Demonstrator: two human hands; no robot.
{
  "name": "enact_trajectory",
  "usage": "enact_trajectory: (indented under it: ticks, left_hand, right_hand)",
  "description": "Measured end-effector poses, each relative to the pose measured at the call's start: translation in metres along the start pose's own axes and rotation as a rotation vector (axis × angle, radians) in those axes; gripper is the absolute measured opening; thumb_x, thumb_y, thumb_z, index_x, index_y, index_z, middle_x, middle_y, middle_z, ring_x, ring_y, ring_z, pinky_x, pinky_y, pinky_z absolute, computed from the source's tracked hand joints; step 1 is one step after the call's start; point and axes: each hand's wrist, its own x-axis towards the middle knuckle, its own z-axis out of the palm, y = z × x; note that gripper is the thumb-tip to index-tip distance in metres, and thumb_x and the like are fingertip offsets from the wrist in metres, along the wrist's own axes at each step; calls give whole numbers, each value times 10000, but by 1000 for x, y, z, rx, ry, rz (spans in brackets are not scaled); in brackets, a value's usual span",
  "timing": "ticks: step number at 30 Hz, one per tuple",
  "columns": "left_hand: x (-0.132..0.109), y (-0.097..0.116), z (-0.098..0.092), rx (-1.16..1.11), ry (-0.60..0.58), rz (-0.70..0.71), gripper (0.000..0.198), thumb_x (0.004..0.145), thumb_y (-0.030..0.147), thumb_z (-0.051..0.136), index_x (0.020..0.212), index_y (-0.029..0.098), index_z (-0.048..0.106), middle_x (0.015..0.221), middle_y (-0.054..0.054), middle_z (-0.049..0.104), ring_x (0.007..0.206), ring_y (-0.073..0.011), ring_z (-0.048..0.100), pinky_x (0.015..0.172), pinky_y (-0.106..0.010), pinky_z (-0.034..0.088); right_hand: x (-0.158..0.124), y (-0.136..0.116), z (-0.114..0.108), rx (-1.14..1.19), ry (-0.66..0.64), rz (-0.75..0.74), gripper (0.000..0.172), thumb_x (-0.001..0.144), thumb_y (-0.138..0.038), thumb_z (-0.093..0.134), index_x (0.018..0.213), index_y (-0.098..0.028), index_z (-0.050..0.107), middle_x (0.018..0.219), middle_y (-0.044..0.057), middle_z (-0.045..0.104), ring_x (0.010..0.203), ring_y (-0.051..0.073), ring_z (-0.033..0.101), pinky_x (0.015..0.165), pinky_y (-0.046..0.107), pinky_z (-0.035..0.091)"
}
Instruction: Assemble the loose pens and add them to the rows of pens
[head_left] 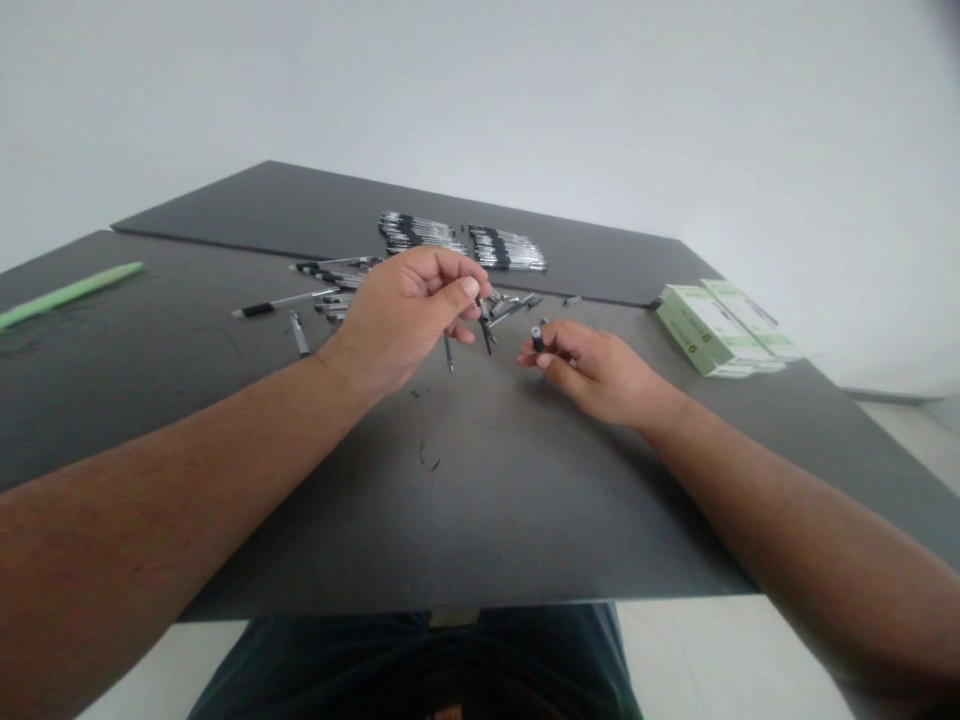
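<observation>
My left hand (420, 312) is pinched, thumb against forefinger, above the loose pen parts. Whatever sits between those fingertips is too small to make out. To its right, my right hand (592, 368) grips a pen barrel (537, 338) with a black grip, its open end tipped up toward me. Under and behind the left hand lie loose pen parts (514, 308), and a thin pen refill (448, 354) points toward me. Left of the wrist are a pen (285, 302) with a black grip and a clear piece (298, 333).
Finished-looking pens lie in two rows, a left row (420, 232) and a right row (508, 249), at the back of the dark table (480, 520). Green-and-white boxes (720, 330) stand at right. A long green stick (71, 294) lies far left. A white wall rises behind.
</observation>
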Motion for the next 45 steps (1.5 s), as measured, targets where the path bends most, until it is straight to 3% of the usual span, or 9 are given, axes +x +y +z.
enact_trajectory:
  ticks: [4, 11, 17, 29, 37, 45]
  left_hand:
    - [3, 8, 0, -148, 33, -81, 70, 980, 236, 773, 976, 213, 707, 970, -28, 724, 800, -135, 701, 610, -237, 634]
    - [18, 6, -20, -13, 74, -14, 307, 1034, 533, 771, 958, 269, 635, 911, -30, 742, 945, -225, 785, 688, -323, 671]
    - [23, 0, -28, -2, 48, 0, 385, 1010, 641, 774, 952, 288, 630, 865, -33, 744, 996, -259, 797, 700, -348, 673]
    - [21, 0, -21, -62, 80, -63, 302, 1059, 513, 773, 961, 253, 654, 844, -22, 743, 875, -198, 798, 702, -288, 667]
    - [17, 13, -11, -390, 171, -218, 180, 1067, 292, 790, 948, 220, 675, 814, 17, 731, 691, -106, 733, 651, -189, 631]
    - [15, 15, -8, -446, 184, -246, 166, 1082, 226, 751, 932, 208, 683, 804, 12, 732, 659, -103, 713, 626, -184, 613]
  right_hand:
    - [1, 1, -2, -64, 8, -43, 187, 1099, -329, 570, 1135, -245, 733, 1096, 87, 850, 985, 261, 785, 890, 373, 578]
    - [1, 5, -4, -137, 27, -29, 226, 1110, -371, 563, 1101, -243, 749, 1069, 95, 844, 990, 280, 762, 919, 387, 571]
    - [1, 8, -2, -211, -7, -18, 195, 1069, -291, 581, 1099, -242, 767, 1061, 97, 844, 985, 286, 763, 885, 379, 556]
    - [1, 7, 0, -234, -47, 0, 225, 1074, -299, 568, 1136, -233, 774, 1072, 99, 839, 986, 281, 765, 875, 378, 549]
    - [1, 7, -1, -242, -81, -18, 241, 1083, -284, 558, 1174, -218, 772, 1109, 110, 840, 1041, 283, 768, 913, 373, 549]
    - [1, 7, 1, -223, -86, -5, 231, 1083, -283, 560, 1160, -221, 769, 1100, 109, 840, 1031, 284, 762, 907, 376, 549]
